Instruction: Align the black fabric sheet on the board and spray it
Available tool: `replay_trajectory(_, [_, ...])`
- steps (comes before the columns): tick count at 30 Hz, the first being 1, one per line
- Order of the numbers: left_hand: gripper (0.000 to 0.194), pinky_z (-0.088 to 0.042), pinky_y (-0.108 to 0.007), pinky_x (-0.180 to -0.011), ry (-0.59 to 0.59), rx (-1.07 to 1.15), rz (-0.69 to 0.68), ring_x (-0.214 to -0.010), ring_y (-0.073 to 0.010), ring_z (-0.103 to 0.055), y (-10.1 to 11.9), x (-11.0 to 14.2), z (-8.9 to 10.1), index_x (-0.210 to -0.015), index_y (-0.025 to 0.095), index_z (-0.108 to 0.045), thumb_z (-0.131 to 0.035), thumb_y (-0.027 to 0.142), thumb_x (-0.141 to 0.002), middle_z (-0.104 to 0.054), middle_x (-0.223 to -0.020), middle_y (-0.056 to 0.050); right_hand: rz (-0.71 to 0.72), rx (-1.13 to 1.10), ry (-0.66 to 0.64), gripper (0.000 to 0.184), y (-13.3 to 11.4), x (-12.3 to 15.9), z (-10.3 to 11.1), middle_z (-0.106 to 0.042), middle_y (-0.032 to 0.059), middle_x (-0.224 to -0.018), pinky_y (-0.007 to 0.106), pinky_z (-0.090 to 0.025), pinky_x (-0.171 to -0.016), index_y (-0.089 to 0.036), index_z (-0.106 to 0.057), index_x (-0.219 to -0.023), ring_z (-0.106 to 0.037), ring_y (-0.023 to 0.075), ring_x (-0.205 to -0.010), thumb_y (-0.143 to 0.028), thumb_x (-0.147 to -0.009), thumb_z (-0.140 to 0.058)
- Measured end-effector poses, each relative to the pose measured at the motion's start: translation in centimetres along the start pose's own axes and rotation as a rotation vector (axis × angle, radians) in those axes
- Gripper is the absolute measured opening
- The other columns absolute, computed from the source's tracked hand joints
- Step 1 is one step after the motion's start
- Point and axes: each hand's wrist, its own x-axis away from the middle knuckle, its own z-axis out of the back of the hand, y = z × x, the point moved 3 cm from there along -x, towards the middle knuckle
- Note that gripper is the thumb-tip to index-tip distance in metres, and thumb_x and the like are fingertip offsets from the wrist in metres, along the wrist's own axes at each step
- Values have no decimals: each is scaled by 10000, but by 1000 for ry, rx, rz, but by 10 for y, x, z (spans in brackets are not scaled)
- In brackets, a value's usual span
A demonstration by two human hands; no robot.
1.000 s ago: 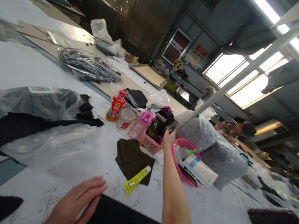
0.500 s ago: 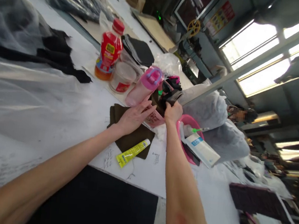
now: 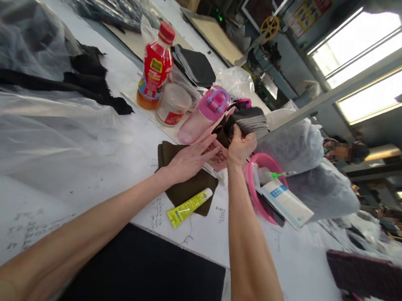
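Grey cloth stack (image 3: 254, 120) near centre, long axis sideways, layered edges (soft-looking) rightward, right hand (image 3: 241, 148) pinching it, left hand (image 3: 191, 161) at pink box (image 3: 218, 156), fingers spread.

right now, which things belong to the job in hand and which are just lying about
Seemingly in use:
- dark cloth, in the right hand
- pink box, at the left hand

Seemingly lying about:
- yellow tube
- brown cloth
- red-capped bottle
- clear tub
- pink flask
- pink basin
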Motion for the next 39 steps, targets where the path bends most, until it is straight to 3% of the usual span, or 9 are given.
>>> replay_trajectory(3, [668, -283, -415, -1176, -16, -1, -23, -1461, -218, -125, -1, 0, 2, -1453, 253, -341, -412, -3, -840, -116, -1600, -52, 26, -119, 88, 241, 4, -6, 12, -660, 74, -968, 404, -477, -888, -176, -592, -929, -616, 209, -941, -401, -853, -548])
replay_trajectory(9, [672, -294, -424, -1166, -10, -38, -36, -1461, -217, -134, -1, 1, 3, -1446, 226, -355, -430, -26, -827, -159, -1588, -100, -160, -324, 343, 278, 27, -32, 75, -642, 81, -1084, 409, -550, -816, -212, -528, -1036, -648, 215, -979, -410, -842, -505])
replay_trajectory(15, [624, -388, -406, -1104, -26, -13, -22, -1446, -248, -205, 3, -2, 6, -1450, 224, -341, -430, 32, -863, -136, -1591, -111, -270, -517, 377, 259, 11, -30, 147, -637, 84, -1144, 427, -580, -772, -248, -517, -1036, -651, 238, -1037, -332, -796, -563])
replay_trajectory(19, [527, -499, -396, -973, -33, -73, 59, -1365, -275, -367, 12, -8, 15, -1420, 216, -370, -416, 101, -907, -210, -1564, -100, -252, -639, 412, 201, -11, 20, 222, -669, 2, -1096, 488, -528, -919, -302, -592, -913, -651, 211, -1051, -241, -735, -663])
replay_trajectory(22, [362, -521, -395, -881, 41, -74, 104, -1187, -269, -528, 33, -14, 36, -1271, 172, -536, -440, 153, -922, -431, -1419, -123, -382, -556, 318, 174, -30, 76, 271, -652, -49, -1187, 484, -469, -1033, -368, -660, -873, -591, 203, -1165, -234, -762, -664])
replay_trajectory(25, [257, -469, -404, -931, 120, 57, -67, -1068, -228, -566, 70, -14, 62, -1078, 174, -656, -435, 187, -948, -635, -1103, -72, -620, -511, 236, 246, -47, 137, 304, -658, -86, -1183, 512, -497, -1021, -442, -668, -992, -581, 220, -1185, -291, -802, -627])
replay_trajectory(29, [212, -472, -372, -905, 155, 337, -145, -992, -205, -604, 111, 2, 77, -1048, 189, -668, -494, 242, -939, -676, -1027, -52, -816, -553, 261, 347, -64, 199, 334, -680, -65, -1160, 507, -562, -929, -450, -639, -1122, -626, 229, -1117, -324, -799, -632])
replay_trajectory(34, [238, -504, -312, -806, -117, 728, 56, -888, -166, -628, 148, 24, 74, -1104, 181, -651, -539, 303, -932, -702, -1002, -41, -1019, -662, 320, 406, -76, 237, 363, -691, -4, -1152, 427, -584, -865, -335, -653, -1133, -645, 226, -1078, -326, -732, -718])
replay_trajectory(39, [424, -496, -339, -909, -791, 1135, 38, -1048, -208, -616, 223, 67, 88, -1270, 183, -559, -603, 360, -887, -672, -1155, -69, -1100, -830, 297, 452, -102, 251, 382, -690, 11, -1150, 396, -582, -836, -289, -634, -1167, -650, 225, -1050, -314, -729, -744])
